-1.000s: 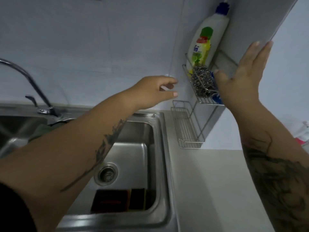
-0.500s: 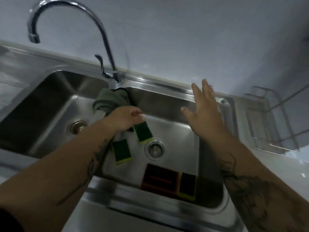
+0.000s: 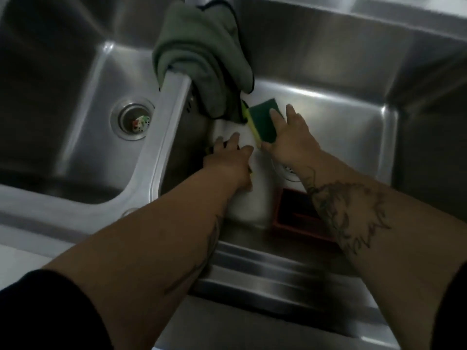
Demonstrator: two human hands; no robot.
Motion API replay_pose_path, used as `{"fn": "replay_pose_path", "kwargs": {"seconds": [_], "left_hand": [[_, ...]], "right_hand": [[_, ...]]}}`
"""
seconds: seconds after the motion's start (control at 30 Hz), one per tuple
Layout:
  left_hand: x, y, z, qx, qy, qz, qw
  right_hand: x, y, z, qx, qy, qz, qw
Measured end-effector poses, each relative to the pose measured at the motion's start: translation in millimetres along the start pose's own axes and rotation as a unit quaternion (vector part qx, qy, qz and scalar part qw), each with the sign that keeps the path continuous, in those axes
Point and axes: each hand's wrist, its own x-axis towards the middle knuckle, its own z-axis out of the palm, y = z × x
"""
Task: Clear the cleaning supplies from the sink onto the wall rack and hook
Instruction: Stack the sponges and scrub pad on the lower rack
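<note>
Right hand [image 3: 288, 140] reaches down into the right basin of the double sink [image 3: 394, 102], fingers spread and laid over the dark-green face of a scouring sponge [image 3: 264, 122] with a yellow underside, thumb at its near edge; the sponge is tipped up on its yellow side, and whether it is fully gripped or only pressed cannot be told. Left hand [image 3: 227, 160] is just beside it, lower in the same basin, fingers curled down over something dark; a bit of dark green and yellow shows under the palm, most of it hidden, so what it holds cannot be told for sure. Both forearms carry tattoos and cross the front rim of the sink, the right one covering part of the basin drain [image 3: 286, 169]. Just behind the sponge, a grey-green cloth [image 3: 202, 54] hangs folded over the divider [image 3: 161, 137] between the two basins, its lower end touching or nearly touching the sponge. Near the front wall of the right basin sits a dark rectangular object with a red-orange edge [image 3: 293, 215], partly under the right forearm. The left basin holds only its drain strainer [image 3: 132, 118], with a small bit of coloured debris in it. A pale strip of bench [image 3: 17, 258] shows at the lower left.
</note>
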Motion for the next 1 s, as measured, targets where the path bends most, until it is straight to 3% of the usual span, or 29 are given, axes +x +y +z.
{"fn": "replay_pose_path", "kwargs": {"seconds": [0.2, 0.4, 0.53, 0.67, 0.83, 1.0], "left_hand": [[-3, 5, 2, 0.042, 0.037, -0.022, 0.998], [-22, 9, -9, 0.054, 0.06, -0.001, 0.997], [-42, 29, -26, 0.083, 0.083, 0.022, 0.993], [-60, 86, -76, 0.07, 0.151, 0.041, 0.985], [-85, 182, -154, 0.028, 0.252, 0.125, 0.959], [-104, 275, -196, -0.042, 0.299, 0.216, 0.929]], "right_hand": [[4, -16, 13, -0.117, 0.107, 0.033, 0.987], [-24, -12, -42, -0.046, 0.089, 0.054, 0.993], [-61, 4, -120, -0.016, 0.14, 0.058, 0.988], [-100, 34, -214, 0.023, 0.225, 0.049, 0.973], [-148, 87, -312, 0.071, 0.342, 0.033, 0.936], [-178, 150, -368, 0.062, 0.386, 0.081, 0.917]]}}
